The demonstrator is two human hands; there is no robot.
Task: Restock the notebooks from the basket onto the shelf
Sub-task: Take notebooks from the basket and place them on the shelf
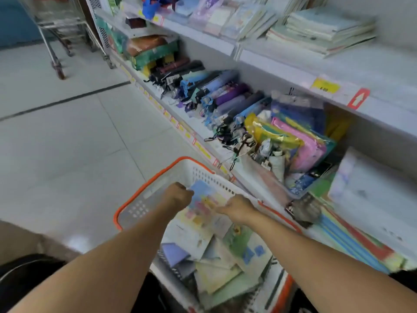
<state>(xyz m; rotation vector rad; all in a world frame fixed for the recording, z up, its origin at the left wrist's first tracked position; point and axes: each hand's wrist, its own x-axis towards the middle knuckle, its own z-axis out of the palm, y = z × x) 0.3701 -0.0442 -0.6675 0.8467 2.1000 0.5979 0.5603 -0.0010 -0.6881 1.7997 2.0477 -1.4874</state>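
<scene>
— Notebooks (216, 263), where do they sit?

— Heaped in the white basket (144, 206) with the orange rim, near and centre. They lie loose and overlapping at all angles: a purple one at the near left, pale green and yellow ones at the near end, a green one with blue squares to the right.

— And the hands?

— Both reach into the far end of the basket. The left hand (178, 195) has its fingers curled, closed on the left edge of a pastel notebook (203, 199) with blue, pink and yellow patches. The right hand (237, 208) holds the right side of the same one, fingers bent down over it. That notebook lies on top of the pile.

— What is beyond the basket?

— To the right, the low shelf (203, 129) carries coloured folders (352, 240) near the viewer, then a clear bin (300, 193) stuffed with pink, yellow and blue packets, then a long row of folded umbrellas (221, 96) running far and left.

— Higher up?

— The upper shelf (293, 71) at the far right holds flat stacks of pale green notebooks (322, 32), with more pastel covers leaning to their left. A yellow price tag (325, 85) sits on its front edge.

— On the floor?

— A metal shopping cart (58, 26) stands at the far left.
</scene>
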